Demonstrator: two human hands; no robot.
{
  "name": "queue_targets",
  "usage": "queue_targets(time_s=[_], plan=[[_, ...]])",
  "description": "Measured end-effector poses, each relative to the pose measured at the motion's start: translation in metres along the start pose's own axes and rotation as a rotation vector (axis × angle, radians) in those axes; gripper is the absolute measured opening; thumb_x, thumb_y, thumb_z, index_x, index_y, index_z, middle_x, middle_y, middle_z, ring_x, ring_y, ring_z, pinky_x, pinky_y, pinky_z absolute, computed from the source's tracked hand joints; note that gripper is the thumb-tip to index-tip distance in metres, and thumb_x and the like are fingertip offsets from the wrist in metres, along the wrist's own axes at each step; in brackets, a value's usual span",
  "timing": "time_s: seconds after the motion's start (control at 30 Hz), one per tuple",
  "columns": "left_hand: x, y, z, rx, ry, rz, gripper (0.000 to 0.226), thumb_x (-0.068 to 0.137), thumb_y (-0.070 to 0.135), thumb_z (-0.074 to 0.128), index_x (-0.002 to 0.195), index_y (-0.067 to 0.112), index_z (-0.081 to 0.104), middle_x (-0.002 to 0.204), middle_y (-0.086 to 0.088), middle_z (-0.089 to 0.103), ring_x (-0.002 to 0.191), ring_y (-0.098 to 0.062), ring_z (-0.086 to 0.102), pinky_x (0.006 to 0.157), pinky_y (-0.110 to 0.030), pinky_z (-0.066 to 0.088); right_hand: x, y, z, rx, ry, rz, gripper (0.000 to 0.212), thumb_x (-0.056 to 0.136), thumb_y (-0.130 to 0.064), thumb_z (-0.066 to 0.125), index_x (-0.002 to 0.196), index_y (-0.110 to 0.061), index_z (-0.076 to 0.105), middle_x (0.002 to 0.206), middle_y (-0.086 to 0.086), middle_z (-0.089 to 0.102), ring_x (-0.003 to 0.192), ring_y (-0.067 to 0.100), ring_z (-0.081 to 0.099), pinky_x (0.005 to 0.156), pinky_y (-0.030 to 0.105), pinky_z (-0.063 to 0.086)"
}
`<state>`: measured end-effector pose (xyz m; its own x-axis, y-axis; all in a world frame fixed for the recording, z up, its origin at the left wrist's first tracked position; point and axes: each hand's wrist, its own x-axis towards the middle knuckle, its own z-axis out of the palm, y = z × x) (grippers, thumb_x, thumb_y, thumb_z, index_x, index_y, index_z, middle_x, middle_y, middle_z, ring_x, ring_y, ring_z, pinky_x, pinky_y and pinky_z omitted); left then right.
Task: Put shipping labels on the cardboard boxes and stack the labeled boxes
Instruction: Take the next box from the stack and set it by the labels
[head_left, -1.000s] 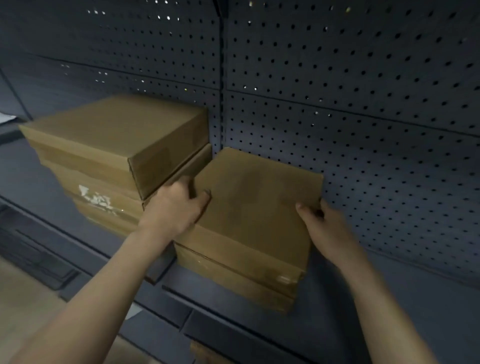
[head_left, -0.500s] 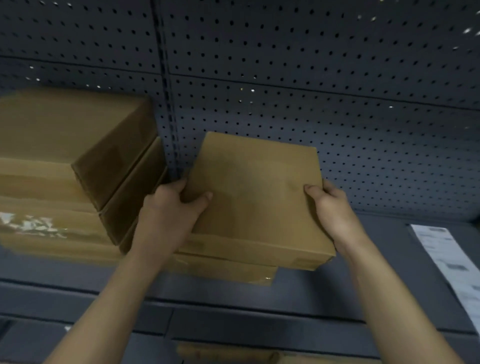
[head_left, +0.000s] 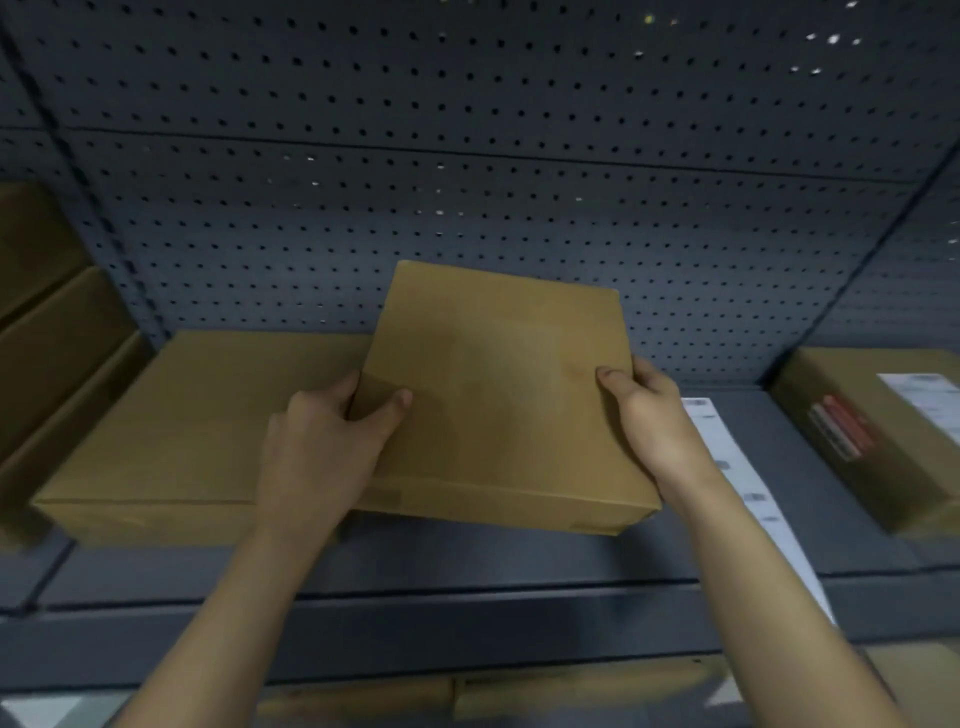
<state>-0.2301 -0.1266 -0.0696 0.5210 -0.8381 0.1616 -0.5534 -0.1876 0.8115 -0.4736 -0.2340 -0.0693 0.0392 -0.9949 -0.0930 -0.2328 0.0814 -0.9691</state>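
The box (head_left: 498, 395) is gripped at its sides by left hand (head_left: 322, 447) & right hand (head_left: 649, 421), over the shelf (head_left: 519, 564) & partly over a flat box (head_left: 197, 421); fingers underneath hidden. At R, label strip (head_left: 730, 467) partly behind right arm, print unreadable.

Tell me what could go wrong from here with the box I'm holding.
1. The held box sits skewed over the lower box, its right front corner overhanging. Released like this, it could tip or slide off.
2. The label strip lies on the shelf just right of it. Setting the box down there could cover or crease the labels.
3. No label shows on its top face, so it may get stacked unlabeled.
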Motion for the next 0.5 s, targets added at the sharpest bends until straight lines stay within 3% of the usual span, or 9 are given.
queue_targets(time_s=[0.13,0.27,0.33,0.43,0.5], plan=[[-0.02,0.019,0.055,0.008,-0.003,-0.02,0.033,0.086,0.056,0.061,0.096,0.025,0.07,0.079,0.005,0.071,0.079,-0.018,0.065,0.076,-0.043,0.056,0.02,0.02,-0.054,-0.036,-0.047,0.002,0.033,0.102,-0.027,0.05,0.133,-0.023,0.057,0.119,-0.002,0.068,0.106,0.019,0.065,0.096,0.039,0.05],[-0.037,0.028,0.094,0.027,-0.009,-0.03,0.03,0.09,0.045,0.062,0.073,0.021,0.058,0.059,0.007,0.058,0.057,-0.008,0.057,0.049,-0.022,0.043,0.039,0.04,-0.083,-0.037,-0.106,0.016,0.032,0.102,-0.024,0.049,0.133,-0.025,0.056,0.118,-0.004,0.069,0.105,0.016,0.066,0.096,0.037,0.051],[-0.042,0.024,0.105,0.001,-0.033,-0.077,0.027,0.092,0.04,0.063,0.075,0.019,0.059,0.055,0.009,0.058,0.053,-0.005,0.058,0.042,-0.013,0.035,0.047,0.051,-0.087,-0.038,-0.144,0.036,0.033,0.103,-0.022,0.049,0.135,-0.024,0.055,0.119,-0.005,0.069,0.105,0.015,0.066,0.096,0.035,0.051],[-0.045,0.008,0.117,-0.066,-0.052,-0.155,0.011,0.092,0.038,0.063,0.095,0.028,0.068,0.065,0.021,0.067,0.068,-0.001,0.066,0.054,-0.016,0.046,0.058,0.065,-0.084,-0.023,-0.209,0.071,0.036,0.103,-0.02,0.049,0.139,-0.024,0.053,0.12,-0.005,0.07,0.107,0.014,0.067,0.099,0.037,0.052],[-0.046,0.0,0.121,-0.144,-0.066,-0.216,0.039,0.092,0.044,0.061,0.128,0.03,0.061,0.092,0.022,0.072,0.09,-0.005,0.069,0.078,-0.03,0.057,0.063,0.073,-0.078,-0.006,-0.225,0.095,0.035,0.104,-0.021,0.049,0.138,-0.022,0.054,0.117,-0.005,0.071,0.103,0.012,0.069,0.093,0.031,0.054]])
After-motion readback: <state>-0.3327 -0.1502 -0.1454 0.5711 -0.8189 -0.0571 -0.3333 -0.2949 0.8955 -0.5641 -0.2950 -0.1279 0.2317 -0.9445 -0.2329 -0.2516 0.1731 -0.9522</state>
